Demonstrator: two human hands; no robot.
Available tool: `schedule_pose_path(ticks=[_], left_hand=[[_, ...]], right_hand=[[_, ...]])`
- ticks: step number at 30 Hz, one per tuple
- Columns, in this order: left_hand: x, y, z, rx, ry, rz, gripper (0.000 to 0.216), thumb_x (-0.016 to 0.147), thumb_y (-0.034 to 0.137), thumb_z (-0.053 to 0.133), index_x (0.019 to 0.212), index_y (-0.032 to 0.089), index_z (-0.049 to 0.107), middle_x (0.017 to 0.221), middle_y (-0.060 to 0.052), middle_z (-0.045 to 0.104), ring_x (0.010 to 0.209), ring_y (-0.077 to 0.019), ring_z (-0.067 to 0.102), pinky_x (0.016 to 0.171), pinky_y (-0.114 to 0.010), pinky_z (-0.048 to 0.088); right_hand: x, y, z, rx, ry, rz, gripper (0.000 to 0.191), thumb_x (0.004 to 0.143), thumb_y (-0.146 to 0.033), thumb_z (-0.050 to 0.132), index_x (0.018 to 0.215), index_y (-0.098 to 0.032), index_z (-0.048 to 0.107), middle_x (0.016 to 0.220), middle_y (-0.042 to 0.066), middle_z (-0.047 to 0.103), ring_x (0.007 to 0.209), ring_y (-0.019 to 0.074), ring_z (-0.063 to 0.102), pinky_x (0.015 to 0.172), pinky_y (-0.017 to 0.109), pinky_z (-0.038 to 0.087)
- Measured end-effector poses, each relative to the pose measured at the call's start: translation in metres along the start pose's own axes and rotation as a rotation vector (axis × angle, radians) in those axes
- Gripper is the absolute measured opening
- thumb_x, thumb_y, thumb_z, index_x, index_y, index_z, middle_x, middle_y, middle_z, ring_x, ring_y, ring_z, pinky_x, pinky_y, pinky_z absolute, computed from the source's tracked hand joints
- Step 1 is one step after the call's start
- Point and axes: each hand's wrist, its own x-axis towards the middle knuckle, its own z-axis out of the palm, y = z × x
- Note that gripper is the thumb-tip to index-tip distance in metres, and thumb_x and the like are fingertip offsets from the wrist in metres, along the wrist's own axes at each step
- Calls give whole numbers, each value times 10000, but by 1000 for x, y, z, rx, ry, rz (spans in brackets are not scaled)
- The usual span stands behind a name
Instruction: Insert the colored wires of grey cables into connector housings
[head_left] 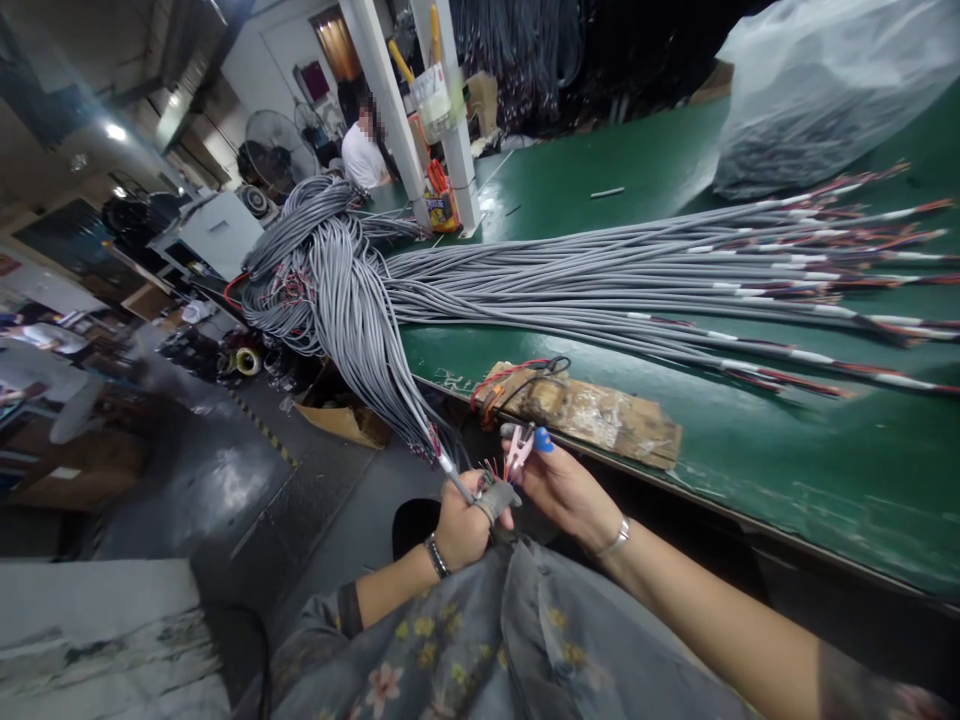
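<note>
My left hand (461, 525) is closed around the end of one grey cable (448, 468), its thumb wrapped in grey tape. Thin coloured wires stick out of that cable end. My right hand (559, 485) pinches a small pink clip-like tool (519, 450) against those wires; a blue cap covers one fingertip. Both hands hover just off the near edge of the green table (750, 450), above my lap. A thick bundle of grey cables (352, 290) droops off the table edge down toward my left hand.
Long grey cables with stripped coloured ends (750, 270) lie fanned across the table. A taped cardboard pad with red and black wires (585, 405) sits at the table edge. A clear plastic bag (817, 90) lies far right. Another person (364, 150) sits behind a white post.
</note>
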Motion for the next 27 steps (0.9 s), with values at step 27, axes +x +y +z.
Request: schedule_pose_path(ticks=[27], left_hand=[[-1, -2, 1, 2, -8, 66, 439, 768, 565, 625, 618, 155, 666, 500, -29, 607, 478, -120, 517, 525, -244, 411]], right_hand=[[0, 0, 1, 35, 0, 8, 385, 594, -561, 805, 742, -213, 738, 731, 10, 707, 592, 121, 539, 585, 259, 466]])
